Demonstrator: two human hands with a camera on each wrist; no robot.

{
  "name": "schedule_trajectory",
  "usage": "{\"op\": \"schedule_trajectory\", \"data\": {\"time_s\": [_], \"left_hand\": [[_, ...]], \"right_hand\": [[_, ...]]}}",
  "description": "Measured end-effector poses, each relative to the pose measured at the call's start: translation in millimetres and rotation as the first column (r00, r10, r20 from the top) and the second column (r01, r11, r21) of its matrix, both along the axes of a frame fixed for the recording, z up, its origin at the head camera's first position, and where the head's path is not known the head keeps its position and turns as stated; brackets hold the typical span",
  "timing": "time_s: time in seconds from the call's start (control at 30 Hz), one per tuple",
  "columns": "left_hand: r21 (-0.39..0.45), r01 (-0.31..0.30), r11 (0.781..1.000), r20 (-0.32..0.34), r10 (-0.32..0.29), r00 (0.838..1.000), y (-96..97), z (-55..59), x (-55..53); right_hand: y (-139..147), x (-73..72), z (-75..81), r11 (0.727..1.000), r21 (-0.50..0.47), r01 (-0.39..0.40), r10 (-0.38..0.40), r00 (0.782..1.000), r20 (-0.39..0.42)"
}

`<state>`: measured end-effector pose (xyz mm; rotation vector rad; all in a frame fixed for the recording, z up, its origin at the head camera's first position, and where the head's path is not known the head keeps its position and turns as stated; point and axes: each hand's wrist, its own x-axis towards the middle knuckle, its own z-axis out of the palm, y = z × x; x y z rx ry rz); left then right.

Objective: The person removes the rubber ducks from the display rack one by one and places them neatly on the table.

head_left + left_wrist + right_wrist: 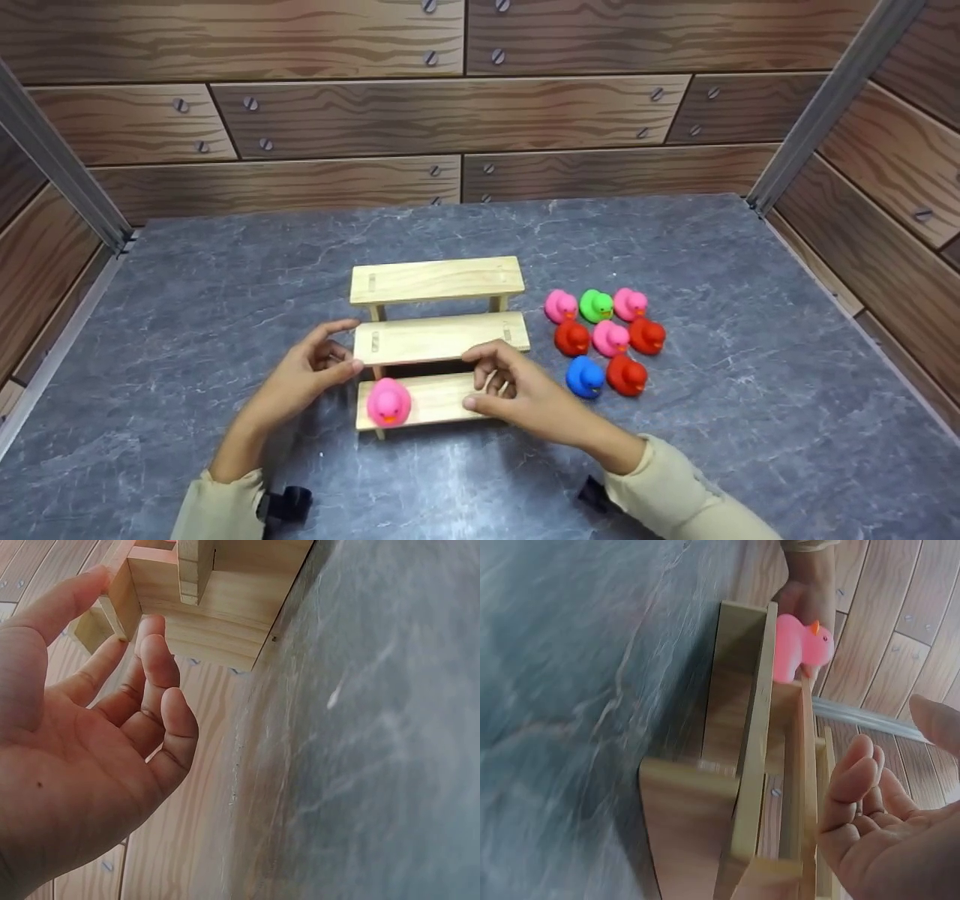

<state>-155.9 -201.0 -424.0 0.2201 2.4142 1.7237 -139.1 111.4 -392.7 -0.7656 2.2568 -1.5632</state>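
Note:
A pale three-tier wooden stand [437,279] stands on the grey surface. On the left end of its lowest step sits a pink duck [388,402], also visible in the right wrist view. My left hand [304,371] pinches the left end of the middle step, thumb at the front corner and index finger at the back corner. In the left wrist view its other fingers curl loosely beside the wood. Over the right part of the lowest step hovers my right hand [525,394], fingers loosely bent and nothing between them.
Right of the stand, several small ducks sit in rows: pink, red, a green duck [596,306] and a blue duck [585,376]. Wood-patterned panels [450,116] wall the back and sides. Black wrist mounts [289,504] show below the sleeves.

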Motion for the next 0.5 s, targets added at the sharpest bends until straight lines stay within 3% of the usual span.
{"op": "schedule_trajectory", "data": {"time_s": [0.27,0.5], "left_hand": [[-0.006,-0.004,1.0,0.003,0.004,1.0,-0.3,0.2,0.4],[0.0,0.002,1.0,-0.001,-0.002,1.0,0.3,-0.1,1.1]], "right_hand": [[-24,4.3,-4.1,0.998,0.046,-0.039,0.039,0.999,0.007],[-45,6.7,-6.7,0.999,0.049,-0.023,0.023,1.0,0.007]]}}
